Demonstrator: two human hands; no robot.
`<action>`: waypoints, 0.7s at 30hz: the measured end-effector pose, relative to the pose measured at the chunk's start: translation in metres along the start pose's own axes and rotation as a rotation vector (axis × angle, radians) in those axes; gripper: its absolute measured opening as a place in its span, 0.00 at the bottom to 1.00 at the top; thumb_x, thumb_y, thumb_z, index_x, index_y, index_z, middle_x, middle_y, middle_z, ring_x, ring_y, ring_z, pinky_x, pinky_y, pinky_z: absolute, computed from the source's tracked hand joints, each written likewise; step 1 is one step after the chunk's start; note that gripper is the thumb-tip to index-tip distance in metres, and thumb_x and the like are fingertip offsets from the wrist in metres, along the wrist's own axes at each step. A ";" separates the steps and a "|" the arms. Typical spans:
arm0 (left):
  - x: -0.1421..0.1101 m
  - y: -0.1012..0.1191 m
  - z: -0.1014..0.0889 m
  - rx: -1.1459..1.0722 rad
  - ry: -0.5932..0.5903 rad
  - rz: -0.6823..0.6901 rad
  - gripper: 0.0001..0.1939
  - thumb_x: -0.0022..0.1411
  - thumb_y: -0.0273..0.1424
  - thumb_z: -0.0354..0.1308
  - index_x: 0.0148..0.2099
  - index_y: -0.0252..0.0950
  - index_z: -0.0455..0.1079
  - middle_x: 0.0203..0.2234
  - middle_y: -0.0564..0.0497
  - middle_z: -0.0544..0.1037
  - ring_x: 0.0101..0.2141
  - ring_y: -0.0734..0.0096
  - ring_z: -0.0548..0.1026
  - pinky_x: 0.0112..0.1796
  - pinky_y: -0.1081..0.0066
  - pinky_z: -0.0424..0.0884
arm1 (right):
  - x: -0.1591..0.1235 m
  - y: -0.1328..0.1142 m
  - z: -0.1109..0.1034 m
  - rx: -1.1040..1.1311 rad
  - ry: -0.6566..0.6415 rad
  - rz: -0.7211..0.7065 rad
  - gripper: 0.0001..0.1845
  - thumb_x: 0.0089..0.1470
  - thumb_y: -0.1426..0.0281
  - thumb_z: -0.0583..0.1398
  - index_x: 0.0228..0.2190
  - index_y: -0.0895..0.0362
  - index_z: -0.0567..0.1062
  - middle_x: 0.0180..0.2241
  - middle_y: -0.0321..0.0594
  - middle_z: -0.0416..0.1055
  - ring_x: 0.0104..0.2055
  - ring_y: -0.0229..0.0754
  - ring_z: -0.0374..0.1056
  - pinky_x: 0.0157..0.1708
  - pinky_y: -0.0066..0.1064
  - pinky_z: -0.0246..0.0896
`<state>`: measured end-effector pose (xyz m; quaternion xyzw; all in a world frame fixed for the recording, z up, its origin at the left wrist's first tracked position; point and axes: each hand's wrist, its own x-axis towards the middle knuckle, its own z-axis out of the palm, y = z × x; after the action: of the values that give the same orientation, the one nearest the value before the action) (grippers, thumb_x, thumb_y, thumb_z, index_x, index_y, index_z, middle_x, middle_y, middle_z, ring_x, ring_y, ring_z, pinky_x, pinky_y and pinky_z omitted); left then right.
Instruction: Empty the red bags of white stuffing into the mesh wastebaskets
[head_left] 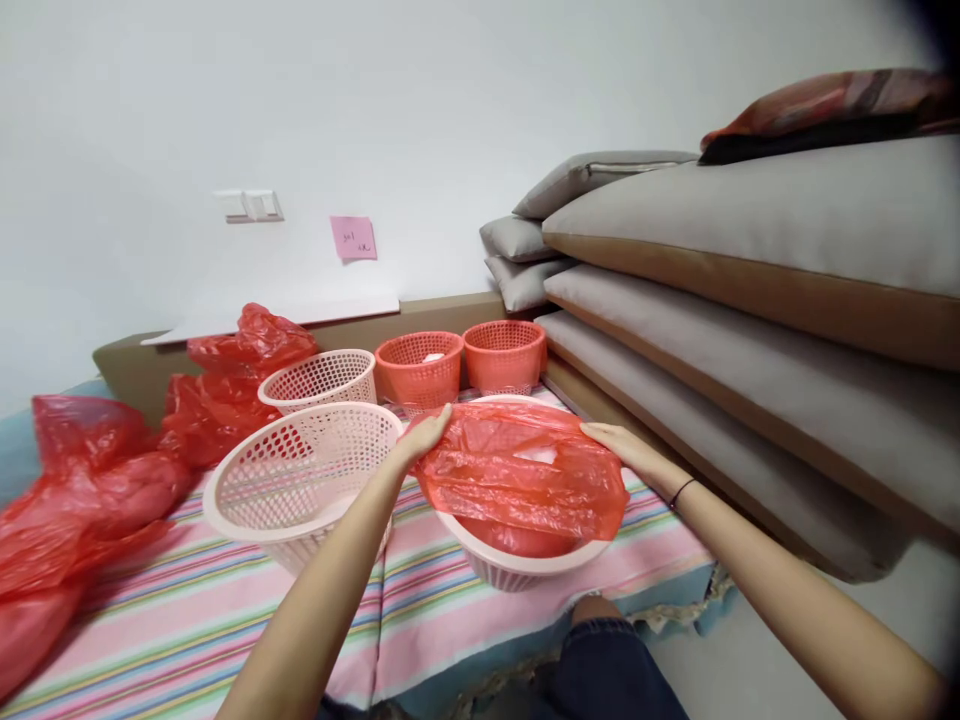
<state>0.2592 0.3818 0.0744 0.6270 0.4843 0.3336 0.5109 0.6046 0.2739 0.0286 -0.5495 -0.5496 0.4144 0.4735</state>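
A red plastic bag (525, 480) is stretched between my two hands over a pale pink basket (517, 570). My left hand (429, 436) pinches the bag's left edge, thumb uppermost. At the opposite edge, my right hand (619, 446) grips the bag with its fingers closed. Part of the bag hangs down inside the basket, and something white shows faintly through the film. Just left of my left forearm stands a larger pale pink basket (225, 500) with holes in its wall.
Behind stand a cream basket (352, 375) and two orange baskets (420, 375), (504, 365). More red bags (97, 500) lie at the left on the striped cloth (420, 640). Grey cushions (750, 330) are stacked along the right. A pink note (353, 238) hangs on the wall.
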 end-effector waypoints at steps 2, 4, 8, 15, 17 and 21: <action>0.001 0.004 0.001 0.023 -0.021 -0.042 0.27 0.59 0.53 0.55 0.44 0.35 0.76 0.45 0.42 0.80 0.53 0.50 0.73 0.51 0.60 0.69 | 0.004 0.005 -0.002 -0.021 0.076 0.014 0.30 0.45 0.47 0.65 0.38 0.60 0.81 0.39 0.45 0.79 0.38 0.45 0.71 0.37 0.32 0.64; -0.002 0.006 0.004 -0.029 -0.079 -0.128 0.29 0.58 0.56 0.53 0.44 0.35 0.76 0.43 0.41 0.81 0.49 0.49 0.76 0.48 0.60 0.72 | 0.010 0.013 -0.004 -0.030 0.152 0.047 0.31 0.43 0.45 0.64 0.33 0.61 0.82 0.34 0.45 0.79 0.35 0.46 0.71 0.35 0.33 0.64; -0.012 -0.002 0.009 -0.251 -0.261 -0.326 0.32 0.58 0.59 0.49 0.44 0.35 0.75 0.38 0.41 0.82 0.41 0.51 0.79 0.42 0.58 0.75 | 0.022 0.029 -0.003 0.062 0.263 0.104 0.33 0.36 0.40 0.65 0.26 0.60 0.79 0.25 0.43 0.76 0.27 0.44 0.68 0.28 0.33 0.61; -0.013 -0.011 -0.001 -0.028 0.111 0.012 0.23 0.60 0.49 0.53 0.34 0.33 0.74 0.38 0.41 0.81 0.52 0.48 0.72 0.54 0.57 0.66 | 0.028 0.023 -0.003 0.190 0.011 0.035 0.29 0.44 0.46 0.65 0.37 0.57 0.77 0.36 0.42 0.76 0.35 0.41 0.70 0.34 0.29 0.63; -0.008 -0.007 -0.004 0.030 0.227 0.107 0.18 0.58 0.45 0.57 0.32 0.34 0.74 0.42 0.42 0.81 0.56 0.46 0.67 0.59 0.56 0.59 | 0.033 0.018 -0.003 0.129 0.023 0.010 0.24 0.43 0.50 0.67 0.35 0.56 0.76 0.34 0.39 0.75 0.33 0.39 0.68 0.33 0.28 0.62; 0.004 0.001 -0.001 -0.076 0.213 0.126 0.14 0.57 0.36 0.61 0.44 0.36 0.74 0.52 0.46 0.76 0.60 0.56 0.64 0.61 0.62 0.57 | 0.045 0.018 0.003 0.109 0.116 -0.036 0.21 0.41 0.52 0.67 0.28 0.56 0.73 0.28 0.36 0.72 0.30 0.38 0.66 0.31 0.29 0.62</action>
<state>0.2594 0.3856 0.0758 0.5974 0.4825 0.4476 0.4582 0.6079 0.3196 0.0138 -0.5360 -0.5076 0.4027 0.5412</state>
